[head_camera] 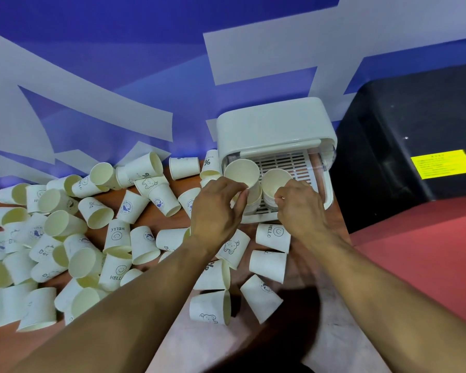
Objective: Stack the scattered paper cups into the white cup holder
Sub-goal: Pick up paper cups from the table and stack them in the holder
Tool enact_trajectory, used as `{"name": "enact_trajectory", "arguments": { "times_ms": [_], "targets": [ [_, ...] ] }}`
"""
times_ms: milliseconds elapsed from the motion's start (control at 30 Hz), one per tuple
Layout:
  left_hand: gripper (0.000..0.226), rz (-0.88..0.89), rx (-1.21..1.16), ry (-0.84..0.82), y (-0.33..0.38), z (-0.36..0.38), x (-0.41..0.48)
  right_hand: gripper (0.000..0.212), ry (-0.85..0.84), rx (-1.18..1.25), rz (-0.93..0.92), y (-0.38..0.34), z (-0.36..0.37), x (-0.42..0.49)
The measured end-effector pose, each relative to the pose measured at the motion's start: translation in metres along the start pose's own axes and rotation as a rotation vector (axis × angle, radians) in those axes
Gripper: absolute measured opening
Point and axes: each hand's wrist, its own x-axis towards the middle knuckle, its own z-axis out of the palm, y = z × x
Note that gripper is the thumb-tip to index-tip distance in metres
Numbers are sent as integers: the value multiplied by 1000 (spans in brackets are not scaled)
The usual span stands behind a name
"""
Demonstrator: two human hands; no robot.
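The white cup holder [273, 125] stands against the wall, its slotted tray [288, 161] pulled out toward me. Two stacks of paper cups stand upright at the tray's front. My left hand [217, 211] pinches the rim of the top cup of the left stack [241, 172]. My right hand [300, 207] pinches the rim of the top cup of the right stack [275, 180]. Several printed paper cups [116, 235] lie scattered on their sides over the wooden table [221, 348], mostly to the left and just below my hands.
A black box [409, 141] with a yellow label [443, 164] sits right of the holder. A red surface [425, 243] lies beyond the table's right edge. A blue and white wall [119, 76] backs the table.
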Motion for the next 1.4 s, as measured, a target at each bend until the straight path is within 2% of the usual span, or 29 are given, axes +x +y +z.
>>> {"name": "enact_trajectory", "arguments": {
  "times_ms": [267, 567, 967, 1100, 1167, 1300, 1400],
  "targets": [
    [17, -16, 57, -169, -6, 17, 0, 13, -31, 7, 24, 0, -1, 0],
    [21, 9, 31, -163, -9, 26, -1, 14, -44, -43, 8, -2, -2, 2],
    [20, -190, -5, -281, -18, 38, -7, 9, -12, -80, -15, -4, -1, 1],
    [23, -160, 53, -347, -15, 38, -2, 11, -19, -134, -70, -8, -7, 2],
    [25, -176, 57, -374, -16, 36, -1, 7, -28, -113, -35, -9, -8, 1],
    [27, -248, 39, -393, -15, 36, 0, 16, -82, -67, 51, -10, -6, 2],
    [29, -269, -9, -325, -14, 33, -5, 17, -96, -42, 83, -16, -9, 0]
  ]
}}
